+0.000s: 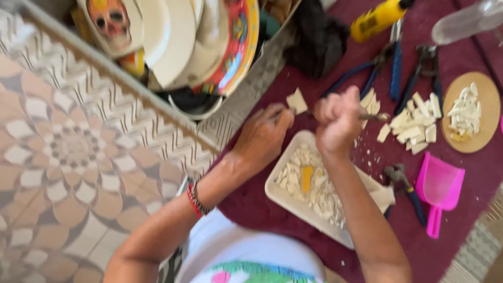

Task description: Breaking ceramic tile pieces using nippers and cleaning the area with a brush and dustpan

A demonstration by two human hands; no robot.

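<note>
My left hand (pixel 262 137), with a beaded bracelet at the wrist, pinches a pale tile piece (pixel 297 100) at its fingertips over the maroon cloth (pixel 419 246). My right hand (pixel 338 119) is a closed fist around a small metal tool whose tip (pixel 378 116) sticks out to the right, close to the tile piece. Both hands hover just above the far end of a white rectangular tray (pixel 280 196) filled with pale tile fragments and one yellow piece (pixel 307 178).
A heap of white tile strips (pixel 414 123) lies right of my hands. Nearby are a round wooden board (pixel 484 133) with chips, a pink scoop (pixel 439 189), blue-handled pliers (pixel 394 68), nippers (pixel 406 189), a yellow bottle (pixel 377 18) and a box of plates (pixel 178 42).
</note>
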